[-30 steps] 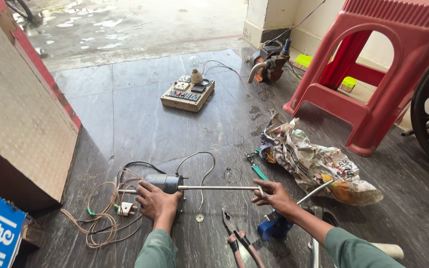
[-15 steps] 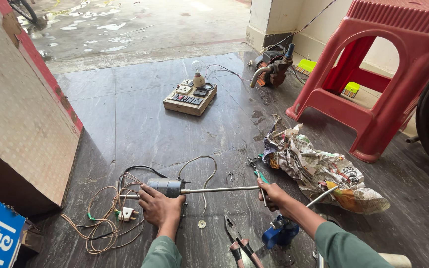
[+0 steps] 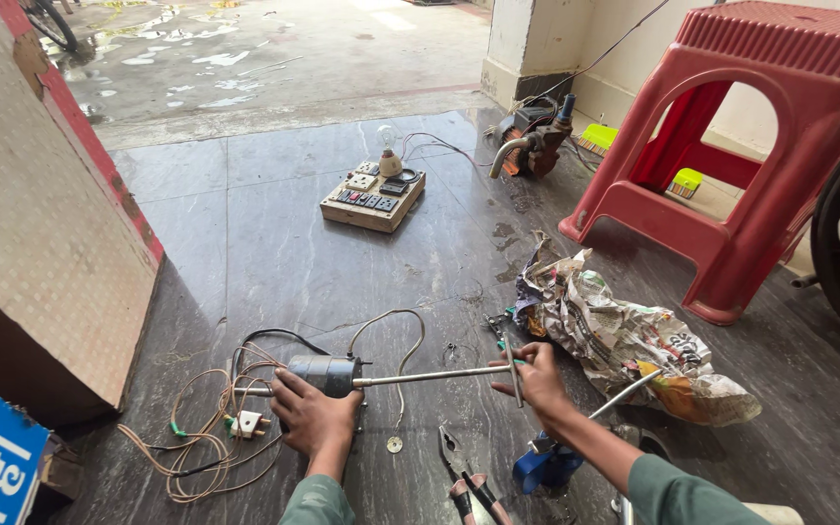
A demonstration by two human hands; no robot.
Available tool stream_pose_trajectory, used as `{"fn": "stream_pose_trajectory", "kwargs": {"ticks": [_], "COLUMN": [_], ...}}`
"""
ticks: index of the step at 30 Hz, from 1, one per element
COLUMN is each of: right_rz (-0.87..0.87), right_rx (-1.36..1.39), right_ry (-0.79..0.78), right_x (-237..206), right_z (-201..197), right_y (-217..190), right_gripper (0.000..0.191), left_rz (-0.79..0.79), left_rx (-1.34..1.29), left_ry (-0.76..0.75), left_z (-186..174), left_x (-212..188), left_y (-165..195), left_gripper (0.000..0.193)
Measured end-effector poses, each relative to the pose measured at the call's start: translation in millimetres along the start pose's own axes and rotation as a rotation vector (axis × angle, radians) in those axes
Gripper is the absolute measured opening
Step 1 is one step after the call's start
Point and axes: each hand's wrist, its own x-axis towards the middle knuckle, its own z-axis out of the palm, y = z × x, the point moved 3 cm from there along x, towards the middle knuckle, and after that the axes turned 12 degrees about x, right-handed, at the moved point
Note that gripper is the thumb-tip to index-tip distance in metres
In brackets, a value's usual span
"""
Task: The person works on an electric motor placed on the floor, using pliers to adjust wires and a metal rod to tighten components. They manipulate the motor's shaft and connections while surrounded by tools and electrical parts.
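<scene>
A small grey motor (image 3: 328, 374) lies on the dark tiled floor, and my left hand (image 3: 311, 418) presses down on it. A long metal T-handle wrench (image 3: 439, 375) runs from the motor to the right. My right hand (image 3: 540, 381) grips the wrench's cross handle. Thin tangled wires (image 3: 208, 439) with a white plug spread left of the motor.
Pliers (image 3: 469, 476) and a small washer (image 3: 395, 444) lie in front of me. Crumpled newspaper (image 3: 624, 335) sits to the right, a red plastic stool (image 3: 741, 146) behind it. A wooden switchboard with a bulb (image 3: 373, 192) and a pump (image 3: 534, 144) lie farther off. A board (image 3: 41, 224) leans at left.
My right hand has slid along to the cross handle of the wrench and closed on it. The left hand stays on the motor.
</scene>
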Motion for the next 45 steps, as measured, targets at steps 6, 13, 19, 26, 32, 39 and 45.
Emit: {"fn": "stream_pose_trajectory", "kwargs": {"ticks": [6, 13, 19, 26, 32, 39, 45], "right_rz": [-0.193, -0.581, -0.877, -1.134, 0.009, 0.765, 0.195], "right_rx": [-0.179, -0.866, -1.148, -1.105, -0.615, -0.193, 0.177], "right_ry": [-0.179, -0.19, -0.202, -0.445, -0.233, -0.1, 0.121], "right_x": [11.6, 3.4, -17.5, -20.2, 16.5, 5.5, -0.2], "right_z": [-14.4, -20.9, -6.4, 4.0, -1.7, 6.3, -4.4], "right_y": [1.1, -12.4, -25.3, -17.3, 31.3, 49.2, 28.8], "right_gripper": [0.037, 0.047, 0.098, 0.066, 0.068, 0.07, 0.034], "left_rz": [0.008, 0.0, 0.016, 0.059, 0.066, -0.013, -0.035], "left_rx": [0.017, 0.019, 0.035, 0.092, 0.111, 0.09, -0.001], "left_ry": [0.005, -0.022, -0.028, -0.038, 0.025, 0.053, 0.083], "left_z": [0.3, -3.3, -2.3, 1.5, -3.8, -9.2, -13.2], "left_x": [0.3, -0.5, 5.2, 16.2, 12.5, -3.5, -17.2], "left_y": [0.0, 2.3, 0.5, -2.1, -2.0, -6.2, -0.1], "left_gripper": [0.144, 0.143, 0.141, 0.141, 0.137, 0.138, 0.139]}}
